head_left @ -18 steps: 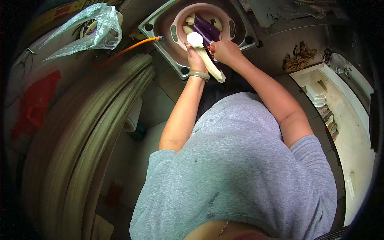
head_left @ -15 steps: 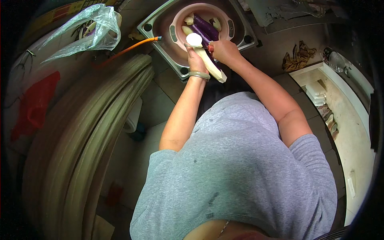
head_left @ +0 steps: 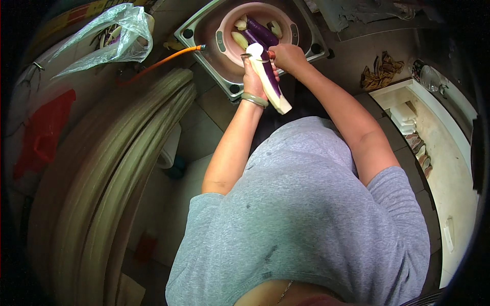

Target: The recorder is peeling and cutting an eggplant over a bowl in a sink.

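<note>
While a partly peeled eggplant (head_left: 270, 83) was gripped in the left hand (head_left: 253, 80), beside the near edge of the metal sink (head_left: 208, 31), a red-handled tool (head_left: 271, 54) was clasped in the right hand (head_left: 289, 57), set against its upper end. More eggplants (head_left: 263, 33) were held in the pink basin (head_left: 230, 27) inside the sink.
</note>
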Motion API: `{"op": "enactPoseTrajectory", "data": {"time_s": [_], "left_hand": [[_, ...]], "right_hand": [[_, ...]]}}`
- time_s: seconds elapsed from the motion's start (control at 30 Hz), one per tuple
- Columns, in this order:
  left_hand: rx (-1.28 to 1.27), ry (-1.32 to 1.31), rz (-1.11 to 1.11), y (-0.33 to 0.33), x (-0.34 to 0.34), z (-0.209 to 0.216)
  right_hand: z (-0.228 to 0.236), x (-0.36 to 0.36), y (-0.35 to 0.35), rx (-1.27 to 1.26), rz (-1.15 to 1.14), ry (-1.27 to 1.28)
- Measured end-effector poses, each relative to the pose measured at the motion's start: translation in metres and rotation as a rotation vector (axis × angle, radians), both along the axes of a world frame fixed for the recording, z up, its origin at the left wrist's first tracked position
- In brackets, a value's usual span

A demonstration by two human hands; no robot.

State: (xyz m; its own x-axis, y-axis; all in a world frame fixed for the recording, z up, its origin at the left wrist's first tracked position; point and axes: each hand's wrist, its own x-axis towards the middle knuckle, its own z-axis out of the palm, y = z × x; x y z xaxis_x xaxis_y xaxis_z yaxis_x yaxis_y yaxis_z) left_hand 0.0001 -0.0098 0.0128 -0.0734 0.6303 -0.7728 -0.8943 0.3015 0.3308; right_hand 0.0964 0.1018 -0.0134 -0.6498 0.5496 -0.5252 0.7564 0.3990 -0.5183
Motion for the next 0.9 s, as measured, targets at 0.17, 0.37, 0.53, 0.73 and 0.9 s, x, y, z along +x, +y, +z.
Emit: {"op": "enactPoseTrajectory", "data": {"time_s": [0.17,0.37,0.53,0.73,0.9], "left_hand": [[-0.002,-0.167,-0.061,-0.004,-0.002,0.001],[-0.020,-0.198,-0.035,-0.006,-0.005,0.001],[-0.006,0.209,-0.224,-0.008,-0.012,0.000],[-0.036,0.344,-0.322,-0.009,-0.013,-0.004],[0.088,0.220,-0.314,0.000,-0.016,0.019]], "right_hand": [[-0.033,0.008,0.007,-0.041,-0.028,-0.100],[-0.044,0.018,0.024,-0.139,-0.163,-0.244],[0.009,0.021,0.027,-0.088,0.078,-0.011],[0.034,0.020,0.007,0.016,0.244,0.032],[0.031,0.021,0.003,0.036,0.243,0.024]]}}
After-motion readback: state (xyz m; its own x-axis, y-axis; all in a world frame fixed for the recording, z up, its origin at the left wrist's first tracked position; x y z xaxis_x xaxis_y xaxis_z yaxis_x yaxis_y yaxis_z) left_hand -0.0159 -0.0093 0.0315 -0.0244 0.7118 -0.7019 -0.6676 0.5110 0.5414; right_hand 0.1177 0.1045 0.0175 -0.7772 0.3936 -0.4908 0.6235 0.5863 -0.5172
